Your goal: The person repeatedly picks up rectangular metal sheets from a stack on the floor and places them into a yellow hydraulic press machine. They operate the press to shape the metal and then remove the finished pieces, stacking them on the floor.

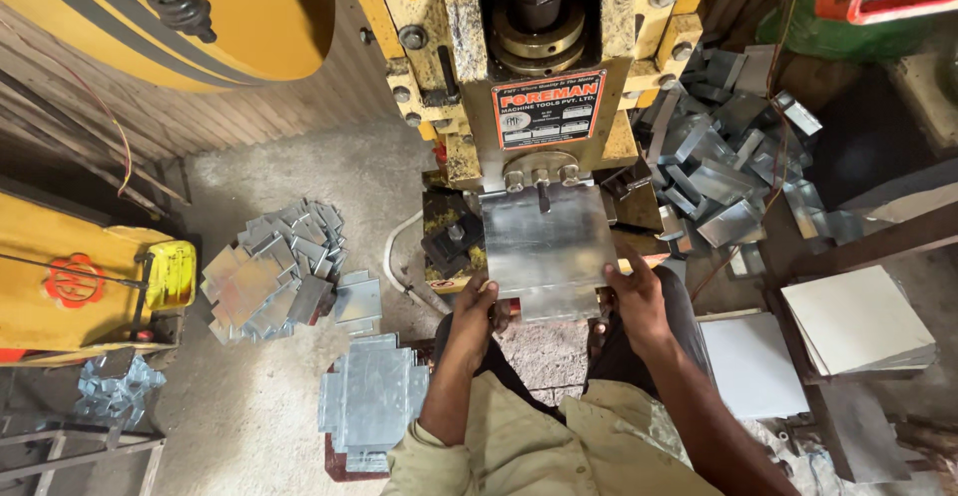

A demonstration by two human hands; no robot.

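Both hands have a grip on one metal sheet [547, 247] at the centre of the frame: the left hand [473, 308] pinches its lower left corner, the right hand [633, 291] its lower right edge, fingers closed on the metal. The sheet lies flat on the bed of the yellow press [544, 87], its far edge pushed in under the ram.

It looks thin, stiff and fairly light, probably slick, with edges that could cut, so holding the near corners well away from the ram seems the sensible place.

It is a bright, silvery, roughly square plate with faint smudges. Similar cut pieces lie in a pile on the floor [274, 266] at left, and a scrap heap [714, 157] sits upper right.
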